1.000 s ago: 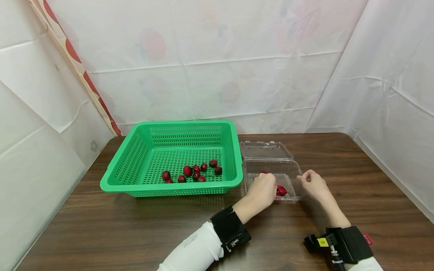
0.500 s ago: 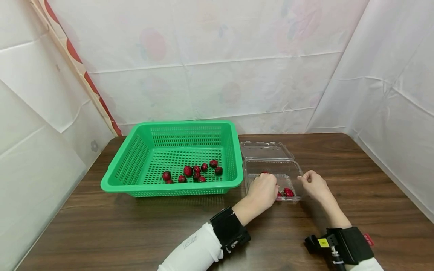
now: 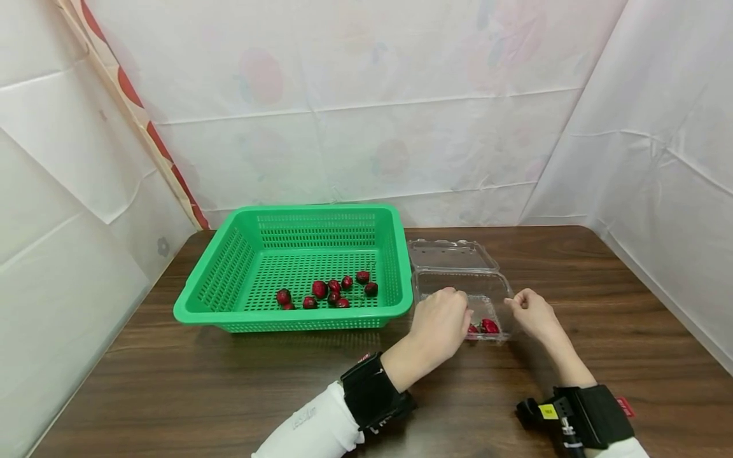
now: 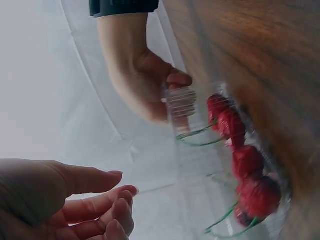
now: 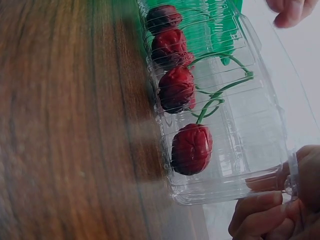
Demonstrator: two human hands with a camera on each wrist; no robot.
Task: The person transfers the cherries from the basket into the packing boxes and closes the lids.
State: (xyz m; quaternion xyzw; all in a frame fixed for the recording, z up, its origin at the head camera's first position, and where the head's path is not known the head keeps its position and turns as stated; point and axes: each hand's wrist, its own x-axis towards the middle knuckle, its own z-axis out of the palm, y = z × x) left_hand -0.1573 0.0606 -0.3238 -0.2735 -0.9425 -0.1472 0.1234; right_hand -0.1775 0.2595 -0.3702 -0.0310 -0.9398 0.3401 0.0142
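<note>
Over the left part of a clear plastic clamshell box (image 3: 487, 294) is my left hand (image 3: 439, 324). Its thumb and fingers sit close together with nothing between them in the left wrist view, above the box's floor. Several wrinkled red cherries (image 5: 192, 149) with green stems lie in a row along the near side of the box; the left hand hides some of them in the head view. My right hand (image 3: 532, 312) pinches the box's right rim between thumb and fingers, as the right wrist view shows. The box's lid (image 3: 452, 256) is folded back behind it.
Left of the box stands a green perforated basket (image 3: 214, 316), its right side close beside the box. Several more cherries (image 3: 319, 289) lie on its floor, mostly toward the front right. The wooden table (image 3: 229, 394) ends at white curtains (image 3: 355, 114) behind and on both sides.
A cherry in the box has shifted right toward the near right corner. My left hand has drawn slightly back to the left, and the right hand keeps its place on the rim.
</note>
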